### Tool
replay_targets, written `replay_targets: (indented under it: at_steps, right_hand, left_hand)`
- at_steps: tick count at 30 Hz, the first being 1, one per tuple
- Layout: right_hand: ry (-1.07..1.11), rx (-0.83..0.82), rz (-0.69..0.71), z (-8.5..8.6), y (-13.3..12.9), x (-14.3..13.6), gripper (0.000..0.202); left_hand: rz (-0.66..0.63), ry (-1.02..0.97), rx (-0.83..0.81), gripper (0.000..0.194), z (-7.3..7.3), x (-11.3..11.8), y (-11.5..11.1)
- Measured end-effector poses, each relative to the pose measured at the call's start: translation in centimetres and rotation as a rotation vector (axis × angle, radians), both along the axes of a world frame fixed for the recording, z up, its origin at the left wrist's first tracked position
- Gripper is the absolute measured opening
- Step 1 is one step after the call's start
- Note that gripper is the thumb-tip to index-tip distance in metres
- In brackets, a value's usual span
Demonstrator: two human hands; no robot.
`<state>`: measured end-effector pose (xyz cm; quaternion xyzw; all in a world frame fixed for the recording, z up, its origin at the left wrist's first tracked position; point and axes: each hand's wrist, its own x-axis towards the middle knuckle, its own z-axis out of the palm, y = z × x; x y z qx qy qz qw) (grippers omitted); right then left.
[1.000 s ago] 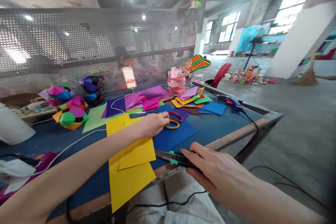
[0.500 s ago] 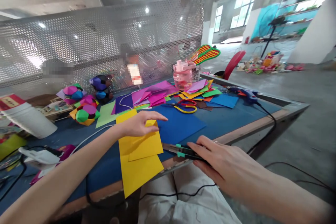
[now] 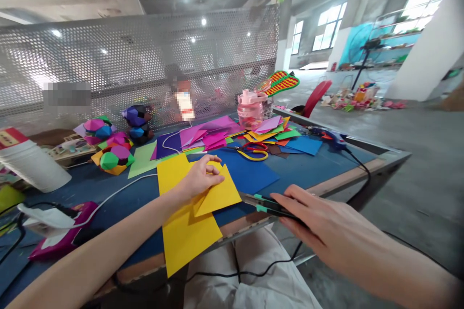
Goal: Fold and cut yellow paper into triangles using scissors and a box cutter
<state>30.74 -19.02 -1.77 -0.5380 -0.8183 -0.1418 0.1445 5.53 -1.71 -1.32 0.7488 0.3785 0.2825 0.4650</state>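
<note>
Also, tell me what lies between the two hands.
The head view shows the upper yellow sheet and the tool's blade between left hand and right hand.

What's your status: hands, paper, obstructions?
Left hand gripping top yellow sheet. Right hand holding black-and-teal tool, tip at sheet's corner. Scissors on blue paper, touching neither hand.
</note>
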Motion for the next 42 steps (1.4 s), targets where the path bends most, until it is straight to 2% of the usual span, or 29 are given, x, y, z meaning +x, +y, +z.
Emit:
replay_targets:
  at_steps: [3, 7, 13, 17, 21, 26, 28, 31, 36, 42]
  right_hand:
    - [-0.023, 0.023, -0.026, 0.3, -0.7, 2.2, 0.037]
    - [-0.011, -0.044, -0.036, 0.3, -1.2, 3.9, 0.036]
    - [0.026, -0.098, -0.040, 0.2, -0.8, 3.9, 0.037]
    - [0.034, -0.146, -0.036, 0.2, -0.4, 3.7, 0.039]
    - [0.057, -0.137, -0.033, -0.1, -0.4, 3.9, 0.039]
    - [0.065, -0.141, -0.021, 0.0, -0.4, 3.6, 0.041]
    - [0.065, -0.173, -0.002, 0.2, -0.3, 3.1, 0.048]
    - [0.034, -0.221, 0.032, 0.2, -0.1, 2.4, 0.054]
    - [-0.007, -0.226, 0.048, -0.1, 0.1, 1.8, 0.050]
    - [0.082, -0.228, 0.051, 0.1, -0.4, 1.4, 0.050]
  left_hand:
    - [-0.004, -0.066, 0.040, 0.044, -0.9, 2.5, -0.5]
    - [-0.006, -0.094, 0.131, 0.041, -1.6, 4.5, -0.5]
    - [0.018, -0.019, 0.264, 0.028, -2.3, 4.4, 0.1]
    - [-0.011, 0.120, 0.403, 0.018, -1.9, 3.6, 0.1]
    - [-0.175, 0.224, 0.577, 0.016, -0.9, 2.8, 0.3]
    - [-0.555, 0.361, 0.704, 0.041, 0.1, 1.9, 1.6]
    - [-0.640, 0.458, 0.688, 0.044, 0.2, 1.6, 2.1]
    - [-0.675, 0.540, 0.605, 0.046, 0.1, 1.3, 2.2]
    - [-0.649, 0.608, 0.590, 0.049, 0.0, 1.1, 1.5]
    - [-0.627, 0.636, 0.593, 0.051, -0.2, 1.2, 1.4]
